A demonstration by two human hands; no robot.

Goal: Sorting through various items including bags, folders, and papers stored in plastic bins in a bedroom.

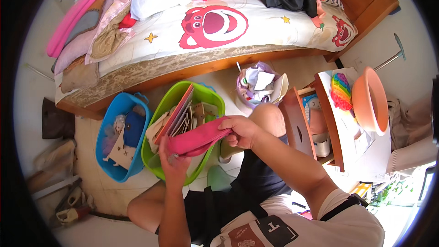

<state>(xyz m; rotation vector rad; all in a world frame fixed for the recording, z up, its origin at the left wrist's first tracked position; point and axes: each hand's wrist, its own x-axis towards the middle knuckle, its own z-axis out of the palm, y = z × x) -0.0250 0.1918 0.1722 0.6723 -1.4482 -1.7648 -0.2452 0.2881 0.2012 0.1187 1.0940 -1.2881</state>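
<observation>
A flat pink fabric item, perhaps a pouch or folded cloth, is stretched between my two hands. My left hand grips its left end, where a small shiny bit shows by my fingers. On its right end, my right hand pinches the edge. The item hangs over the green plastic tub, covering part of the inside. In that tub stand an orange-edged book or folder and several thin books or papers.
Left of it is a blue tub with a doll and a dark blue pouch. A full waste bin stands near the bed. An open drawer juts out at right, below an orange basin and a rainbow toy.
</observation>
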